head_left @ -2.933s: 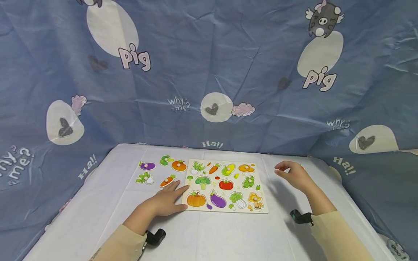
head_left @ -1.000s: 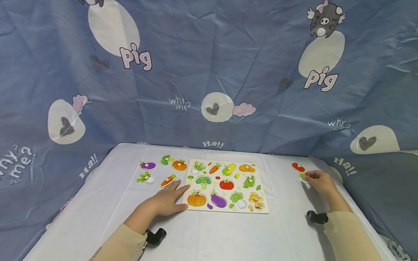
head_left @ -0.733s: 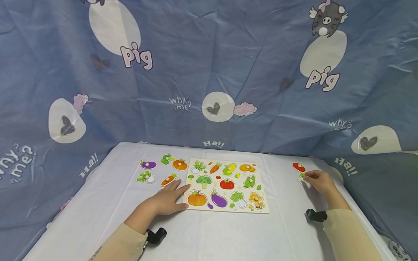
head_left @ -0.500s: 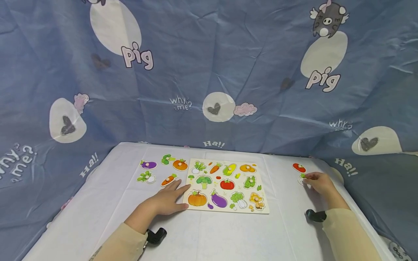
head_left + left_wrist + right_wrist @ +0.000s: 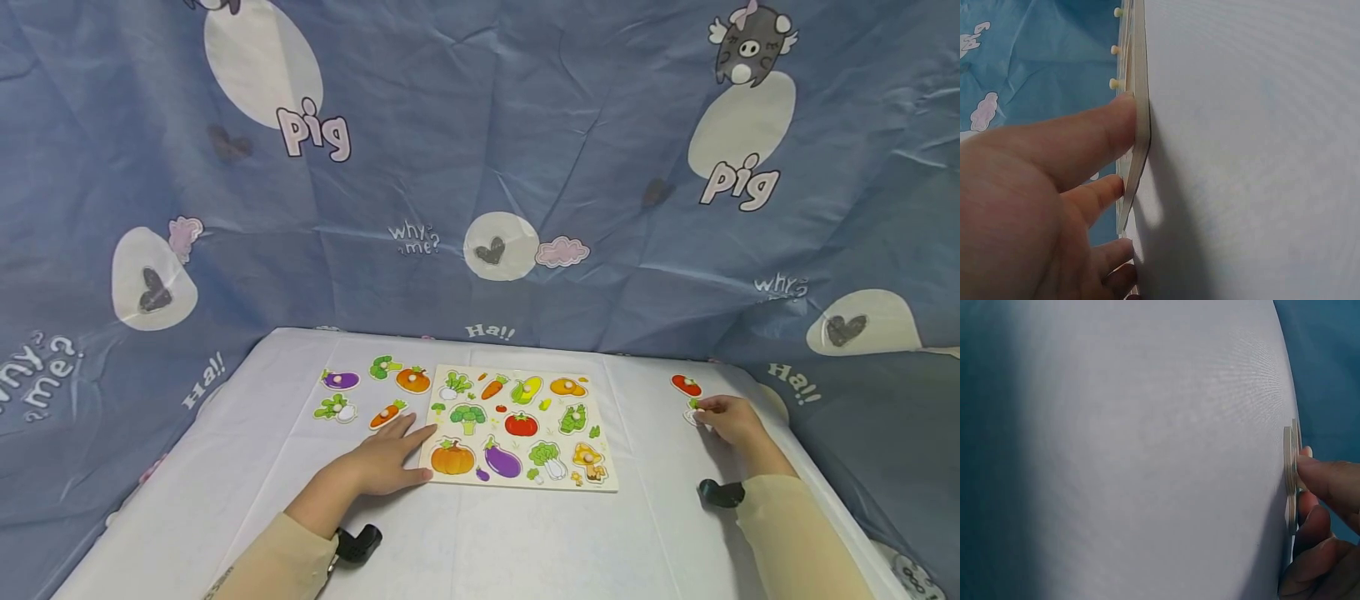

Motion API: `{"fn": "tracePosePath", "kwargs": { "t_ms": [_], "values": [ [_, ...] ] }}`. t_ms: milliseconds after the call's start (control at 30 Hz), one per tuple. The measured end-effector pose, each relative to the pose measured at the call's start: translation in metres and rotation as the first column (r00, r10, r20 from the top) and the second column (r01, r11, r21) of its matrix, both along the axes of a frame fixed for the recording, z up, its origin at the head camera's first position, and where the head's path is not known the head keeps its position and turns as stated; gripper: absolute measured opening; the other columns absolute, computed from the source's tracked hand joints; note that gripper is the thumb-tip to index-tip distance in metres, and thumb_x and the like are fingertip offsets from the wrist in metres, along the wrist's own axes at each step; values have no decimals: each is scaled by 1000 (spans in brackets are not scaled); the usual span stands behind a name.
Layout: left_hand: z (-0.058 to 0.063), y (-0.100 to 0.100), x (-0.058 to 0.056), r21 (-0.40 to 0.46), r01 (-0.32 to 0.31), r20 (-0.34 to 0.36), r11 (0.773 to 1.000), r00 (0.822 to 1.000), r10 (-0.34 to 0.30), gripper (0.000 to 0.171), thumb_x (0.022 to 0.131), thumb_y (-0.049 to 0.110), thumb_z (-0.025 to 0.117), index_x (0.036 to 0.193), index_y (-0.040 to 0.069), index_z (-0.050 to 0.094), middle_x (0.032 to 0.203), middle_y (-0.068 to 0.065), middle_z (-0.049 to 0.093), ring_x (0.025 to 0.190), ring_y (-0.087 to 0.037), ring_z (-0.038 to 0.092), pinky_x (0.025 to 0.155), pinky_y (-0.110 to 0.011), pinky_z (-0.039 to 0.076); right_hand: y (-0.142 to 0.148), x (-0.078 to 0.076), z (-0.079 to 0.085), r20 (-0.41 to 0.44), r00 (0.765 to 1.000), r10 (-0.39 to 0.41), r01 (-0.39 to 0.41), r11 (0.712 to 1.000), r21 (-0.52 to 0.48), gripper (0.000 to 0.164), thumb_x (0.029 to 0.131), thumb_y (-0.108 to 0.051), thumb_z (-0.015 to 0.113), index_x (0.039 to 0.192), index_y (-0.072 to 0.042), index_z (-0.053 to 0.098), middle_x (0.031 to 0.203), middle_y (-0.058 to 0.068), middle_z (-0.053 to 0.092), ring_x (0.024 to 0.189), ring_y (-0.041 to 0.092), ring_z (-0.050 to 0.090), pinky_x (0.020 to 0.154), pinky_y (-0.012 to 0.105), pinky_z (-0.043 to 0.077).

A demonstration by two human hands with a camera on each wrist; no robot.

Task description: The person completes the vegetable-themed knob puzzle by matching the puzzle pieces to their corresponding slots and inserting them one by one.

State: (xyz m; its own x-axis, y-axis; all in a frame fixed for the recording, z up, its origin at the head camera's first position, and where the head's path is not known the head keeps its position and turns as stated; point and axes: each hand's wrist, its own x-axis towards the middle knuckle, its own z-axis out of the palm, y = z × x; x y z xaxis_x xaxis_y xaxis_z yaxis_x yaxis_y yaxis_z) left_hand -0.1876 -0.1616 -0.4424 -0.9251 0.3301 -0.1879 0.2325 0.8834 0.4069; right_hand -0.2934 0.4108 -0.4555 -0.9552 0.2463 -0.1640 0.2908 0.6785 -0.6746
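In the head view, my right hand (image 5: 735,421) pinches a green-and-white leafy vegetable puzzle piece (image 5: 691,413) at the table's right side. My fingers cover part of it; the right wrist view shows its thin wooden edge (image 5: 1289,478) beside the thumb. Just behind it lies a tomato puzzle piece (image 5: 686,384). My left hand (image 5: 382,458) rests with fingers spread at the left edge of the vegetable puzzle board (image 5: 480,433). From the left wrist, the thumb (image 5: 1091,137) touches the board's edge (image 5: 1141,94).
Left of the board lie several knobbed pieces: an eggplant (image 5: 340,380), a broccoli (image 5: 384,367), a pumpkin (image 5: 413,380), a radish (image 5: 335,408) and a carrot (image 5: 387,414). A white cloth covers the table (image 5: 525,542); a blue printed curtain (image 5: 420,167) hangs behind it.
My right hand has moved right, from above the table near the board to the leafy vegetable piece, and now pinches it. My left hand stays at the board's edge.
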Motion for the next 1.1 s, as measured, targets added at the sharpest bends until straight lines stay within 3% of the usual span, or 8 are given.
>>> {"fn": "tracePosePath", "kwargs": {
  "t_ms": [333, 667, 967, 1100],
  "values": [
    [-1, -1, 0, -5, 5, -8, 1000, 1000, -5, 73, 90, 49, 69, 153, 21, 43, 162, -19, 26, 149, -42, 20, 115, -64, 23, 0, -1, -1, -20, 1000, 14, -14, 1000, 28, 22, 92, -8, 66, 106, 9, 62, 88, 13, 59, 75, 22, 51, 61, 32, 44],
    [0, 0, -1, -8, -4, 4, 1000, 1000, 4, 73, 91, 47, 69, 154, 22, 42, 163, -17, 25, 150, -41, 19, 115, -64, 22, -3, 0, 3, -11, 999, 53, -52, 997, 55, 21, 94, -8, 67, 106, 9, 63, 99, 21, 61, 87, 29, 52, 67, 32, 45],
    [-3, 2, -3, -7, -4, 7, 1000, 1000, 4, 73, 91, 48, 69, 154, 23, 42, 163, -17, 24, 150, -40, 19, 115, -64, 23, -5, 13, 6, -26, 976, 215, -214, 976, 47, 23, 93, -11, 68, 107, 7, 66, 91, 8, 63, 79, 21, 52, 65, 30, 46],
    [-4, 1, -3, -8, -8, 12, 1000, 1000, 8, 73, 91, 48, 68, 154, 23, 42, 164, -16, 24, 150, -39, 19, 116, -63, 22, -12, 19, 10, -27, 971, 238, -237, 971, 36, 25, 93, -12, 70, 110, 7, 65, 93, 9, 62, 81, 21, 53, 66, 30, 48]
  ]
}}
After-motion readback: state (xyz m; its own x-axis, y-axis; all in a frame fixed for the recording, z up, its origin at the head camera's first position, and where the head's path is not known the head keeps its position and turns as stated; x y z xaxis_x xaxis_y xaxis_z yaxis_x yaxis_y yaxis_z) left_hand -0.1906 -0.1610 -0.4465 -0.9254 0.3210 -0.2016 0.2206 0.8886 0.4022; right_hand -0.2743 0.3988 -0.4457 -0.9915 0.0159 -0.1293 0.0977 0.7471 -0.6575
